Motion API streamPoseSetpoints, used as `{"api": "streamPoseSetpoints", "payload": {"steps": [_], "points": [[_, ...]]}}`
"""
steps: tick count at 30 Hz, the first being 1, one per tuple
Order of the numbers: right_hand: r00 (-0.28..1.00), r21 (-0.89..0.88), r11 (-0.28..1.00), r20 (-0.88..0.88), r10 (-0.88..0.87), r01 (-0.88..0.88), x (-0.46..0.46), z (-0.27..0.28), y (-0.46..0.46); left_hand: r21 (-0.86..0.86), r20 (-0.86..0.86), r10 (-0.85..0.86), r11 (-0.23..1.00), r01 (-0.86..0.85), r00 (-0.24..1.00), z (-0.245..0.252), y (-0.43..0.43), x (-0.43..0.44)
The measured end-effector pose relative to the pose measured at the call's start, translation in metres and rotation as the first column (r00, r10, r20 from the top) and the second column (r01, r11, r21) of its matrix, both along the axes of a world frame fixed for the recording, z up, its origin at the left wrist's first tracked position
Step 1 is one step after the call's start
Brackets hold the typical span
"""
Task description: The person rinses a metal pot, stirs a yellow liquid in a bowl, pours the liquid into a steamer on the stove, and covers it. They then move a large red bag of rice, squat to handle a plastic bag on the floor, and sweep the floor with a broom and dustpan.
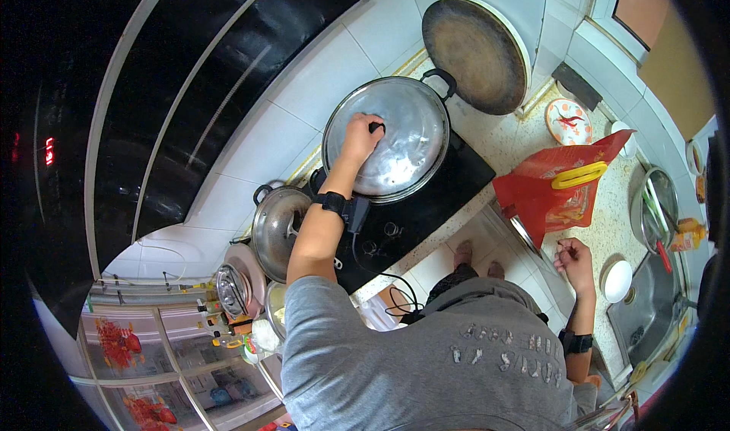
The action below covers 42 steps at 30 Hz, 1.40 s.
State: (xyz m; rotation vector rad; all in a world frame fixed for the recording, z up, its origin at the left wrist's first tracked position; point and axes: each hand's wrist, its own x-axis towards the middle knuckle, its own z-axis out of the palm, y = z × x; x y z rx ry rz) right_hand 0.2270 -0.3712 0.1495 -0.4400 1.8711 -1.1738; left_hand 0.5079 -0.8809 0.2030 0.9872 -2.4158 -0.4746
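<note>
My left hand (pixel 362 137) grips the black knob of a large domed metal lid (pixel 399 151). Beneath the lid is a wide pan whose black side handle (pixel 440 82) shows at the far side; its contents are hidden. It sits on a black glass cooktop (pixel 410 226). My right hand (pixel 574 260) hangs by the counter edge with its fingers loosely curled; I see nothing in it, but the fingertips are unclear. Just beyond it stands a red plastic bag (pixel 562 194) with a yellow handle (pixel 579 175).
A steel pan (pixel 274 226) with a perforated insert sits left of the cooktop. A round, scorched board (pixel 474 57) leans on the wall. Red chillies (pixel 568 121) lie on a patterned plate (pixel 580 133). A white bowl (pixel 617 281) stands beside the sink (pixel 650 317); a steel basin (pixel 637 203) holds scallions.
</note>
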Motion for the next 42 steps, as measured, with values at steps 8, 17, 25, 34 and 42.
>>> {"api": "streamPoseSetpoints", "payload": {"steps": [8,17,25,34,42], "points": [[0.999,-0.023,0.999,0.023,-0.023,0.024,0.003,0.006,-0.002,-0.062,-0.011,-0.039,0.997,0.038,0.999,-0.008,-0.001,0.001],[0.994,-0.046,0.999,-0.108,0.003,-0.008,-0.006,0.008,0.012,-0.082,0.109,-0.026,0.996,0.035,0.994,-0.010,0.001,0.006],[0.950,0.020,1.000,-0.311,0.004,0.003,-0.026,0.015,0.018,-0.421,0.124,0.038,0.907,0.018,0.992,0.042,0.070,-0.017],[0.826,-0.215,0.976,-0.555,-0.102,-0.023,-0.093,0.040,-0.017,0.416,0.076,-0.594,0.748,0.516,0.801,0.038,0.240,-0.087],[0.991,-0.609,0.785,-0.019,0.133,-0.117,-0.157,0.054,-0.098,0.636,-0.379,-0.344,0.577,0.512,0.859,-0.043,0.310,-0.148]]}}
